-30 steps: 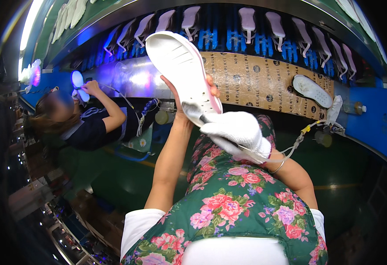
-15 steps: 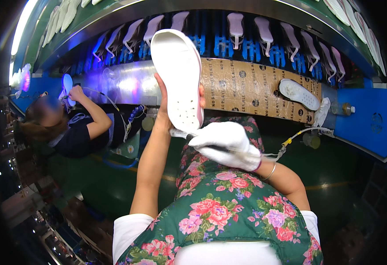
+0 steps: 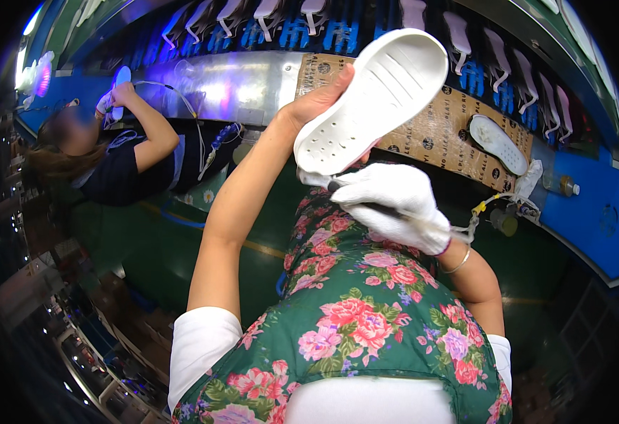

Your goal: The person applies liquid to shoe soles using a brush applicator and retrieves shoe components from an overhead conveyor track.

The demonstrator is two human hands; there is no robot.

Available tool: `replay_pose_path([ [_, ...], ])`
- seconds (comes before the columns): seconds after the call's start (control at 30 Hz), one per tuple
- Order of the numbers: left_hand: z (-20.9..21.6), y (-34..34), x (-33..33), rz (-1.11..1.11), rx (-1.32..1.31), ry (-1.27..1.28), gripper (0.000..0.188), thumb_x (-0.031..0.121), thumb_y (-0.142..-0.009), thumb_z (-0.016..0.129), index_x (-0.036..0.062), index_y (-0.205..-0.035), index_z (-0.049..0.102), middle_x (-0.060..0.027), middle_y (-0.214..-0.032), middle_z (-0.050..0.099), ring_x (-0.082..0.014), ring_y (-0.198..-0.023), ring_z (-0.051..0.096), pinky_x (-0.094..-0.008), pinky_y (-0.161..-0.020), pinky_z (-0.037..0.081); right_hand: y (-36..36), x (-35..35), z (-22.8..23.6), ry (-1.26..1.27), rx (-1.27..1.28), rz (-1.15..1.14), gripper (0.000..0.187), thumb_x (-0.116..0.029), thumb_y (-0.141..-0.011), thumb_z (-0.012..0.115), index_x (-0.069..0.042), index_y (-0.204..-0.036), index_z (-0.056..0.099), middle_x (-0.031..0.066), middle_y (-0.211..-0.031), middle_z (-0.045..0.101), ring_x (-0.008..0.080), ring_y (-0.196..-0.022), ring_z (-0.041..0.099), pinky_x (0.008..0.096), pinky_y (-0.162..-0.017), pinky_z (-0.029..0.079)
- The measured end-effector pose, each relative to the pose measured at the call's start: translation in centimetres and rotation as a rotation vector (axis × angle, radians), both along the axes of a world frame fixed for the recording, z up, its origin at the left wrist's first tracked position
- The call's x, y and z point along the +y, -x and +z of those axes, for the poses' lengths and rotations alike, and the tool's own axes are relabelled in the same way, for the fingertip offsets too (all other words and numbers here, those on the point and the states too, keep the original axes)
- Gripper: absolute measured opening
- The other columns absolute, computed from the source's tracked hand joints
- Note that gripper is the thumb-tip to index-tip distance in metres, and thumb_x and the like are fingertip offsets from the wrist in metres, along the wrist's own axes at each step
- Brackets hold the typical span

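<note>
The left hand [image 3: 316, 106] keeps a clamped grip on the white shoe sole [image 3: 373, 99], bare fingers wrapped around its edge near the midfoot, tread side toward the camera, toe end up and to the right. The sole is held in the air above the floral apron [image 3: 366, 318], clear of the counter [image 3: 253, 85]. Directly below that grip, the gloved right hand [image 3: 394, 205] is closed around a thin dark tool [image 3: 355, 201] whose tip touches the heel end of the sole. A thin hose [image 3: 493, 205] runs from the right hand's wrist side toward the counter at the right.

Risks, as judged from this position:
- The sole is held at one edge only. Pressure from the tool at the heel could pivot it within the grip or pull it free.
- The tool tip works close to the bare left wrist; a slip off the heel edge could reach skin.
- The hose could snag on the small bottle [image 3: 560, 185] beside it.

A second sole [image 3: 497, 145] lies on the patterned brown sheet [image 3: 436, 134], right of the grip. Another person [image 3: 118, 155] works at the far left.
</note>
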State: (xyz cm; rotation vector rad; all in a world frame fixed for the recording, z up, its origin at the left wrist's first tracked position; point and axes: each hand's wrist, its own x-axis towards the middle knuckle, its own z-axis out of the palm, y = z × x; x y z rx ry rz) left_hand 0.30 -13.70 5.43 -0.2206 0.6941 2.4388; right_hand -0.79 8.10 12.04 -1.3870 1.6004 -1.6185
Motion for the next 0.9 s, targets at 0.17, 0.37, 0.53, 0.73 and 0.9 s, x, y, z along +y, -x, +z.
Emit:
replay_pose_path([
  [0.17, 1.0, 0.6, 1.2, 0.044, -0.038, 0.482, 0.074, 0.064, -0.096, 0.039, 0.0044, -0.136, 0.054, -0.0185, -0.114, 0.066, -0.0274, -0.097, 0.070, -0.0413, -0.073, 0.064, 0.8, 0.3, 0.5, -0.017, 0.202, -0.102, 0.024, -0.002, -0.076, 0.075, -0.009, -0.099, 0.074, 0.0093, -0.093, 0.073, 0.0275, -0.083, 0.071, 0.0333, -0.074, 0.056],
  [0.37, 0.5, 2.0, 0.3, -0.323, 0.054, 0.773, 0.080, 0.071, -0.092, 0.041, 0.0054, -0.135, 0.058, -0.0166, -0.126, 0.064, -0.0221, -0.114, 0.063, -0.0332, -0.088, 0.056, 0.2, -0.6, -0.9, -0.025, 0.227, -0.017, 0.022, -0.004, -0.076, 0.075, -0.011, -0.096, 0.070, 0.0064, -0.093, 0.070, 0.0280, -0.080, 0.069, 0.0351, -0.074, 0.056],
  [0.53, 0.3, 2.7, -0.1, -0.549, 0.109, 1.050, 0.102, 0.090, -0.079, 0.037, 0.0075, -0.136, 0.059, -0.0210, -0.134, 0.058, -0.0315, -0.124, 0.057, -0.0382, -0.101, 0.047, 1.1, -0.2, -0.2, -0.097, 0.223, -0.146, 0.020, -0.005, -0.078, 0.074, -0.012, -0.096, 0.072, 0.0063, -0.092, 0.072, 0.0261, -0.086, 0.070, 0.0347, -0.077, 0.056],
  [0.73, 0.7, 3.5, -0.6, -0.672, 0.246, 1.274, 0.110, 0.093, -0.076, 0.032, 0.0067, -0.140, 0.054, -0.0251, -0.145, 0.047, -0.0370, -0.135, 0.046, -0.0433, -0.109, 0.039, 1.5, -0.1, -0.7, -0.102, 0.137, -0.065, 0.023, -0.005, -0.076, 0.073, -0.013, -0.098, 0.072, 0.0073, -0.094, 0.072, 0.0285, -0.086, 0.070, 0.0359, -0.078, 0.056],
  [0.9, 2.4, 4.3, -1.0, -0.675, 0.244, 1.334, 0.109, 0.093, -0.075, 0.033, 0.0066, -0.136, 0.059, -0.0257, -0.137, 0.054, -0.0385, -0.129, 0.052, -0.0455, -0.105, 0.043, 1.5, 0.1, -0.2, -0.119, 0.350, -0.013, 0.023, -0.008, -0.077, 0.073, -0.014, -0.099, 0.069, 0.0079, -0.093, 0.069, 0.0296, -0.082, 0.068, 0.0378, -0.074, 0.055],
])
